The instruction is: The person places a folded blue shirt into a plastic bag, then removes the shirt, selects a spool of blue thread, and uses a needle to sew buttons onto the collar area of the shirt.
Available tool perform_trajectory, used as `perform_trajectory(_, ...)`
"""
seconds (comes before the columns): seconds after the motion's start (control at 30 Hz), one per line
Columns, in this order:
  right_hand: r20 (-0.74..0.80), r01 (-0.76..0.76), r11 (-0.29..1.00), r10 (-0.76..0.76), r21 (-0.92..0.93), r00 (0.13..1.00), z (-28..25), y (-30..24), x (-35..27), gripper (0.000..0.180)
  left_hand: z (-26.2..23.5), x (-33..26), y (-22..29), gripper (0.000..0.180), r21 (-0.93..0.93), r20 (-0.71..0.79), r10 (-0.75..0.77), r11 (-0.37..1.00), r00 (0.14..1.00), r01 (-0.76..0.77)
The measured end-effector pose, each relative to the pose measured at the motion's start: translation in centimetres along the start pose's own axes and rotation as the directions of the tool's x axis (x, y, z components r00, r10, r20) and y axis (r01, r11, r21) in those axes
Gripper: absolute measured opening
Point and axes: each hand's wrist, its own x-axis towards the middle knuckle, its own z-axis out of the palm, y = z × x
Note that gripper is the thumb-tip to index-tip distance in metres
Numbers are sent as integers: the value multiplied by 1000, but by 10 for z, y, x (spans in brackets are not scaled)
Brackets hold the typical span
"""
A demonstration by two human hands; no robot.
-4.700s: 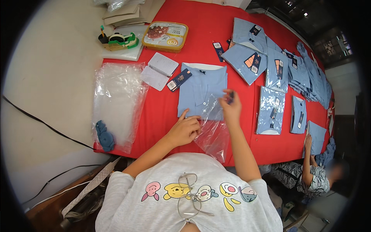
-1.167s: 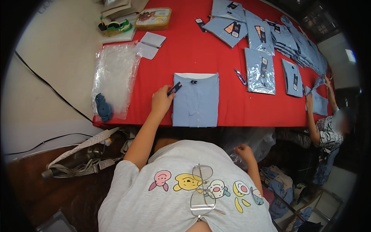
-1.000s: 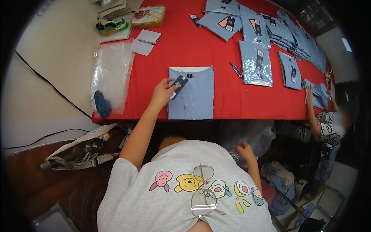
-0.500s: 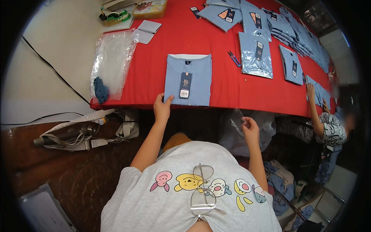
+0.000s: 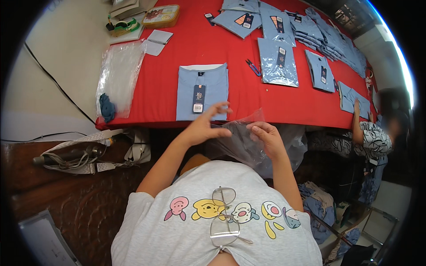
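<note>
Clear plastic bag (image 5: 242, 131) pinched in your right fingers (image 5: 258, 127); your left fingers (image 5: 216, 109) wide open, empty, near folded blue shirt (image 5: 216, 84).

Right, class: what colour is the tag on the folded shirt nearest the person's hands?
The tag is mostly dark navy; the head view shows it best.

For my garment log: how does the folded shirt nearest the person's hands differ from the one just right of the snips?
The near shirt is bare; the bagged shirt lies in clear plastic. The near shirt sits at the table edge, partly behind the left hand; the bagged shirt is farther back, clear of both hands. Both are blue, folded and tagged.
</note>
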Motion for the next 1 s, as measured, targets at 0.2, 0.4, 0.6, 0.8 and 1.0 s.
perform_trajectory(0.2,-450,268,952,-307,-151,838,-35,-7,6,24,34,27,5,39,-257,177,-198,936,964,239)
perform_trajectory(0.4,-428,224,726,-593,-650,682,-76,-30,-45,23,14,41,13,36,-336,228,-252,886,941,319)
perform_trajectory(0.6,-116,315,619,-554,-720,824,-36,-41,-58,26,23,49,31,38,-293,245,-217,913,945,285)
perform_trajectory(0.8,-106,22,998,-29,-65,994,-48,-28,-66,41,35,52,21,40,-320,278,-163,914,947,251)
perform_trajectory(1.0,-229,171,963,-122,208,966,-48,13,-76,29,64,45,-13,53,222,-118,-57,972,991,82)
